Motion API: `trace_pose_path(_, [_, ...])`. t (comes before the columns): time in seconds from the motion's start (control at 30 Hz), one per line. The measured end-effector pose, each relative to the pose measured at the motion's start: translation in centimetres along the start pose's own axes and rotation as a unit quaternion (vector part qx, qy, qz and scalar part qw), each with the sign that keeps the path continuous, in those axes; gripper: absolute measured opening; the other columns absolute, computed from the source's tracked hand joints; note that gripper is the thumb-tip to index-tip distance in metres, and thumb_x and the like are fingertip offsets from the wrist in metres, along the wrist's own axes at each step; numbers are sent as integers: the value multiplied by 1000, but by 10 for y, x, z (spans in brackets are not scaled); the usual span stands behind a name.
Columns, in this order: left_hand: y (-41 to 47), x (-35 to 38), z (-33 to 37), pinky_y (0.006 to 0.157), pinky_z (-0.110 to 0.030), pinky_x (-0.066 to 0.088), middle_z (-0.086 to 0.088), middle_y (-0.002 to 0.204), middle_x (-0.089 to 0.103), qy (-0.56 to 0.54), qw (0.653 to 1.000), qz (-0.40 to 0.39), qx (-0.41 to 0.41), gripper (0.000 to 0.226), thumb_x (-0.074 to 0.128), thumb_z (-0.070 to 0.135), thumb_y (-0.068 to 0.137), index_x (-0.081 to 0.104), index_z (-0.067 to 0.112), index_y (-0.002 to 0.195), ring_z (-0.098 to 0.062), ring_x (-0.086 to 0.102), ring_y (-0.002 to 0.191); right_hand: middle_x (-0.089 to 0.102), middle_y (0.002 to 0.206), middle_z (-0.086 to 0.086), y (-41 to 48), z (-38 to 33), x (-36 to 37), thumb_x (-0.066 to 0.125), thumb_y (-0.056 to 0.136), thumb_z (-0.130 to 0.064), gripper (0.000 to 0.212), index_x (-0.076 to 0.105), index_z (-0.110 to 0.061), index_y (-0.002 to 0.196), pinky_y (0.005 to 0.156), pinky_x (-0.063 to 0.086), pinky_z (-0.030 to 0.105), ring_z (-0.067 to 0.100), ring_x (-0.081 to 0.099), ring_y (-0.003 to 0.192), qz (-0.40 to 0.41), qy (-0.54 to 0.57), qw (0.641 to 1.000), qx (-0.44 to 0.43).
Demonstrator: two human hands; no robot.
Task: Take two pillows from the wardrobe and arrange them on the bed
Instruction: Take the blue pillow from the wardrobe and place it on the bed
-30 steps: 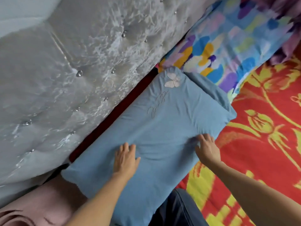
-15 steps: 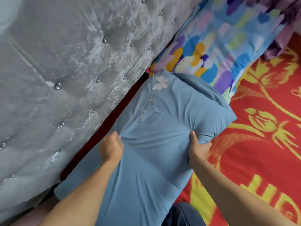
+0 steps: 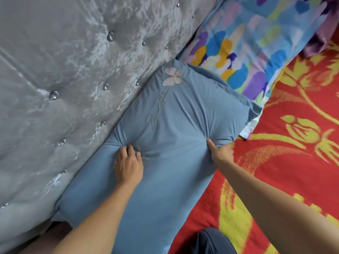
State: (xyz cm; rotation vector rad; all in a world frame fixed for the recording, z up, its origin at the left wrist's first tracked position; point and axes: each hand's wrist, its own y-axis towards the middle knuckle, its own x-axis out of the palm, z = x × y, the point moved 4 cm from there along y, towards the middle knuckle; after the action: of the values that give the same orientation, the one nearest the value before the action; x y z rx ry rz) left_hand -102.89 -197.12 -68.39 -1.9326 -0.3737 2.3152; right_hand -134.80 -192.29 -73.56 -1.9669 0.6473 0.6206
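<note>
From the head camera, the blue pillow point(image 3: 165, 143) lies on the bed with one long edge against the grey tufted headboard point(image 3: 64, 79). Its long axis runs diagonally, from the person's body up and away toward the butterfly patch point(image 3: 172, 77) at the far corner. The left hand point(image 3: 128, 165) sits on top of the pillow near the headboard side, fingers bunched into the cover so that creases fan out from them. The right hand point(image 3: 221, 152) clamps the opposite long edge, thumb on top and the other fingers hidden beneath, next to the red and yellow blanket point(image 3: 293, 162). Both grips fall roughly mid-length, across from each other, so most of the plump half lies beyond them toward the multicoloured pillow point(image 3: 247, 43), which touches the far end. Neither hand looks nearer; any shift or plumping would likely need both moving together along that diagonal.
</note>
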Motion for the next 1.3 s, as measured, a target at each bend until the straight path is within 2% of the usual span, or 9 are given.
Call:
trace_pose_path(0.1, [-25,-4,-10,100,-55,38,-26,139,46,10,1000,16,25,55,46,40,90,46,6,134,-41,43,128,19,156,14,-31,-47,-13,63,82,-43,84,15,-22,148,109,25,53,34,21,141,130,-131,958,-219])
trace_pose_path(0.23, [-63,3,-30,106,-58,29,-22,148,37,50,998,-22,4,72,15,61,90,38,15,141,-37,35,136,13,160,10,-76,-132,36,54,87,-46,72,20,-31,148,113,15,52,29,9,146,73,-211,840,-494])
trace_pose_path(0.33, [-83,16,-58,109,-57,24,-20,151,31,81,996,-20,-16,71,7,60,92,28,18,145,-34,29,140,12,160,9,-84,-170,85,45,89,-57,67,22,-33,147,114,11,58,29,6,147,5,-308,747,-589])
trace_pose_path(0.4, [-87,26,-78,111,-57,21,-19,153,27,92,995,-5,-25,70,9,59,92,23,19,147,-32,24,141,13,160,7,-48,-180,91,34,89,-67,68,21,-34,147,116,7,57,27,4,147,11,-359,717,-597])
trace_pose_path(0.63, [-71,70,-97,113,-56,13,-17,156,18,79,996,32,-32,69,9,57,91,14,19,148,-30,17,144,11,161,3,112,-184,24,7,77,-86,83,10,-40,147,115,3,62,26,4,147,100,-312,860,-392])
trace_pose_path(0.9, [-80,58,-96,113,-55,15,-15,156,20,99,995,6,-16,67,10,56,92,14,21,149,-27,18,144,14,159,12,83,-160,29,11,86,-74,78,14,-29,148,115,9,59,30,10,146,108,-291,867,-391])
trace_pose_path(1.07, [-134,40,-119,110,-57,19,-16,154,27,75,995,-26,-60,65,9,56,93,28,21,145,-28,24,142,17,158,14,-11,-65,44,21,91,-63,68,19,-27,148,116,13,56,30,9,146,89,-288,847,-437])
trace_pose_path(1.2, [-194,38,-144,88,-54,47,-22,146,39,33,996,-55,-68,60,19,49,95,44,14,138,-37,46,129,18,158,14,-98,20,75,21,91,-59,69,17,-22,150,116,14,54,29,9,147,52,-299,854,-422])
trace_pose_path(1.3, [-228,34,-170,72,-45,55,-20,141,45,28,994,-83,-62,57,45,38,92,32,19,144,-37,60,109,22,156,17,-164,69,95,25,91,-55,70,25,-16,148,114,19,54,33,15,145,20,-328,837,-437])
